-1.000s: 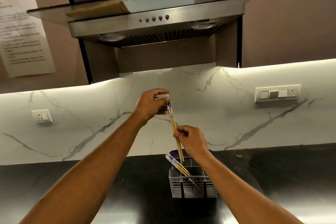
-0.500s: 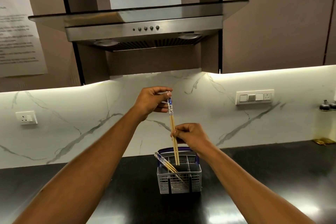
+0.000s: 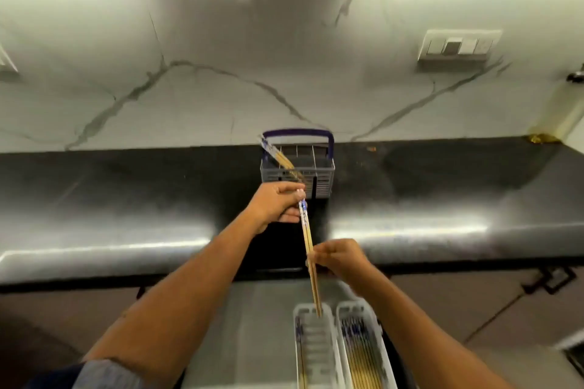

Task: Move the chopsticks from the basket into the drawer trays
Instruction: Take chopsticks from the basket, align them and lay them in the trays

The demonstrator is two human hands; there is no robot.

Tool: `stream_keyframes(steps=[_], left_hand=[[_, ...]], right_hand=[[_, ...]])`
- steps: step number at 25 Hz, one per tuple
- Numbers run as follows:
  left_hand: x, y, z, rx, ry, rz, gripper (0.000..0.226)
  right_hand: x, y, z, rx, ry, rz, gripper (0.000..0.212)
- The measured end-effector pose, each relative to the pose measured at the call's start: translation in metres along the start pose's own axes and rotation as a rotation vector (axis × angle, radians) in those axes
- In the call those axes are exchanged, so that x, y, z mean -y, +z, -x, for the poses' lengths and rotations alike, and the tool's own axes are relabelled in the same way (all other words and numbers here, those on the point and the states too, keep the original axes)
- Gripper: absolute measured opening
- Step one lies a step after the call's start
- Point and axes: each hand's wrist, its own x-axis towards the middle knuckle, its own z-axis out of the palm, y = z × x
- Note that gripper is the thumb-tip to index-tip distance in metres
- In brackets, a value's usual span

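Observation:
A pair of wooden chopsticks (image 3: 308, 241) with blue-patterned tops is held by both hands in front of the counter. My left hand (image 3: 275, 207) pinches the patterned top end. My right hand (image 3: 341, 259) grips the shafts lower down. Their tips reach the far end of the left white tray (image 3: 298, 344) in the open drawer. The right white tray (image 3: 380, 354) holds several chopsticks. The grey basket (image 3: 322, 175) with a purple handle stands on the black counter, with a few chopsticks (image 3: 278, 156) leaning out at its left side.
The black counter (image 3: 442, 193) runs across the view below a marble backsplash. A switch plate (image 3: 458, 46) is on the wall at the right. The open drawer floor (image 3: 252, 335) lies left of the trays. Cabinet fronts with a handle (image 3: 550, 278) are at the right.
The view has tilted down from the hood to the drawer. Both hands have carried the chopstick pair out of the basket and down over the left tray.

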Motion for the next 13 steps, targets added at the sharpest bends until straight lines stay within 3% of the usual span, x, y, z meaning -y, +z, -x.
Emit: stream_keyframes(steps=[3, 6, 13], left_hand=[[0.087, 0.022, 0.018, -0.006, -0.135, -0.058, 0.031], [0.161, 0.034, 0.046, -0.035, -0.172, -0.135, 0.012], [0.271, 0.045, 0.090, -0.171, -0.478, -0.202, 0.002]], right_hand=[[-0.085, 0.023, 0.027, 0.037, 0.140, -0.028, 0.006], [-0.139, 0.039, 0.052, 0.004, 0.267, -0.081, 0.007], [-0.195, 0.073, 0.060, -0.206, 0.450, 0.279, 0.017]])
